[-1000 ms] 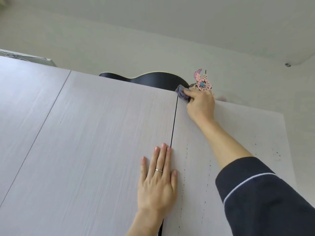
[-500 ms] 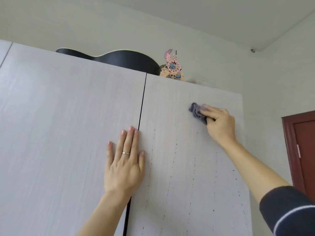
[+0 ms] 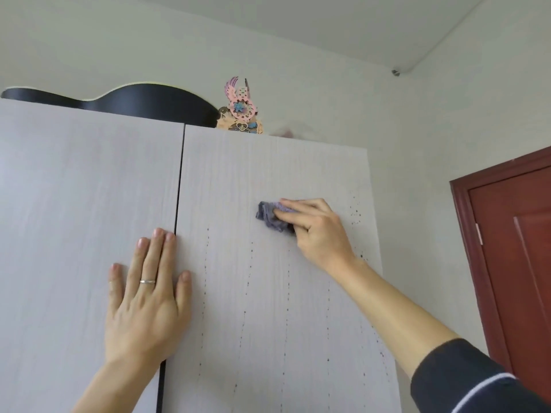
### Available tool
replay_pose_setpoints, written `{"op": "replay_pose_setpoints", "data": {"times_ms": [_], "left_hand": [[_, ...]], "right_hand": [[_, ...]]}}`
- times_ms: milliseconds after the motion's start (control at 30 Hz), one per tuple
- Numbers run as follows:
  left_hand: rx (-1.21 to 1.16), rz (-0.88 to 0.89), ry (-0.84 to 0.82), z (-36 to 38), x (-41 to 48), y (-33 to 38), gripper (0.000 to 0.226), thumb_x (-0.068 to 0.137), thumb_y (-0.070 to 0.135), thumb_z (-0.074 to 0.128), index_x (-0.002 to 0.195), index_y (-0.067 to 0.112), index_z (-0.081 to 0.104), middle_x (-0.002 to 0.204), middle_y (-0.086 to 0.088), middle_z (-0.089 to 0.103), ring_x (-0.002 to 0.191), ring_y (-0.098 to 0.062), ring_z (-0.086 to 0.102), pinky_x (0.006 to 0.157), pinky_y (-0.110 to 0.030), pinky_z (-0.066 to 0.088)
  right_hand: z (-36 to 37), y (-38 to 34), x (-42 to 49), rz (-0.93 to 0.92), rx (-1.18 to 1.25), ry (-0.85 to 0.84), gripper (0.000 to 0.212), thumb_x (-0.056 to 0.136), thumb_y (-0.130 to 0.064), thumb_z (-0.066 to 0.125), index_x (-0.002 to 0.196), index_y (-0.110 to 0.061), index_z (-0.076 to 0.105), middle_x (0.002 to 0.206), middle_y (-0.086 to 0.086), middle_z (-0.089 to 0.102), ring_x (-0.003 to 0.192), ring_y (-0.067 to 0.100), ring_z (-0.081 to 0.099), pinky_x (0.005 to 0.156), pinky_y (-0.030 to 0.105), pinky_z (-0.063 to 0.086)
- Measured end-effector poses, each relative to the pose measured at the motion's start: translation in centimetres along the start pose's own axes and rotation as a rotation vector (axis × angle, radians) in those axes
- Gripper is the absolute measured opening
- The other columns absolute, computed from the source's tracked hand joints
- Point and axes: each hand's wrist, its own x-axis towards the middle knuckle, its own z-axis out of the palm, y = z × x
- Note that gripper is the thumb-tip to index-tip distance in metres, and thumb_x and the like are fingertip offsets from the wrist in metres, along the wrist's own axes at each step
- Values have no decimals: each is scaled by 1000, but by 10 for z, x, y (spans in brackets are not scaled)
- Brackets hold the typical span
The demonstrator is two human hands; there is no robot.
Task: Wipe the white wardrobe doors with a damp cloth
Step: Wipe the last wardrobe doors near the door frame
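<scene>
Right hand (image 3: 316,231) has its fingers curled round the bunched grey-purple cloth (image 3: 269,217), pressing it against the upper part of the right wardrobe door (image 3: 268,308). My left hand (image 3: 146,305) lies flat with straight fingers at the gap (image 3: 179,189) between the doors, holding nothing. Best bet imo is long top-down strokes with even pressure, following those dotted drip trails (image 3: 250,263) so they lift instead of smearing, left palm bracing the doors.

left hand (image 3: 146,302) flat, fingers straight, right hand (image 3: 316,231) raised, grip curled
</scene>
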Motion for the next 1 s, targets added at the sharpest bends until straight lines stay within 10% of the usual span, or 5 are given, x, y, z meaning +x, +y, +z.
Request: {"op": "replay_pose_setpoints", "data": {"times_ms": [133,267,567,733,1000], "left_hand": [[0,-7,-38,-5,0,6,63,101,53,10,159,33,-5,165,23,-11,151,2,-16,123,-36,-13],[8,-12,8,-5,-4,2,64,100,55,9,160,36,-3,163,27,-12,149,5,-17,124,-37,-8],[-51,35,59,21,7,-22,59,104,45,17,161,29,17,169,9,11,155,-23,13,120,-63,21],[-41,-99,92,4,-5,9,59,101,47,10,159,37,19,163,28,3,153,-3,3,125,-49,9],[0,-190,24,-7,-21,21,61,99,49,6,159,42,15,167,21,3,154,-2,-4,125,-33,-5]], "right_hand": [[-32,52,39,238,-100,64,44,90,5,54,118,-23,73,129,-8,67,120,18,51,101,5,25],[-52,96,70,505,78,172,47,91,2,46,110,-29,77,126,-11,68,128,11,53,114,22,36],[-27,79,-50,383,144,298,48,86,16,54,106,-20,79,121,-18,67,117,9,49,96,4,34],[-26,70,-123,227,68,218,48,81,18,64,99,-24,80,119,-22,67,112,11,51,95,28,47],[-21,70,-19,396,119,248,48,91,7,47,117,-24,74,125,-13,66,115,27,45,93,0,26]]}}
